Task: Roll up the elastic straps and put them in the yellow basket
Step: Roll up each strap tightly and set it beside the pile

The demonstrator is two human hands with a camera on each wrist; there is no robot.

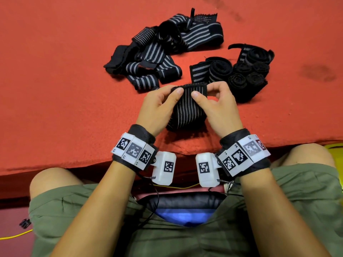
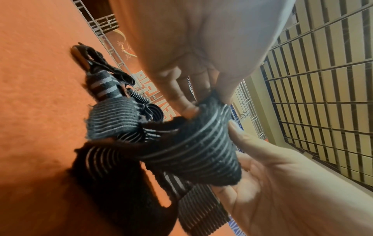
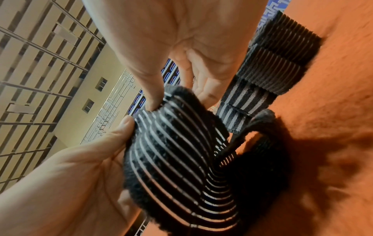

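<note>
I hold one black elastic strap (image 1: 187,110) with thin grey stripes upright over the red table's near edge. My left hand (image 1: 173,92) pinches its top left corner, thumb in front. My right hand (image 1: 202,91) pinches the top right corner. In the left wrist view the left hand (image 2: 193,102) grips the strap (image 2: 191,151) where it curls over. The right wrist view shows the right hand (image 3: 161,102) pinching the curled top of the strap (image 3: 177,151). Its lower end lies folded on the table. A sliver of yellow (image 1: 335,146) shows at the far right, below the table edge.
A loose heap of unrolled striped straps (image 1: 157,52) lies beyond my hands, centre left. Several rolled straps (image 1: 246,73) stand clustered to the right of the hands. The red cloth-covered table (image 1: 55,80) stretches out on both sides. My knees sit under its near edge.
</note>
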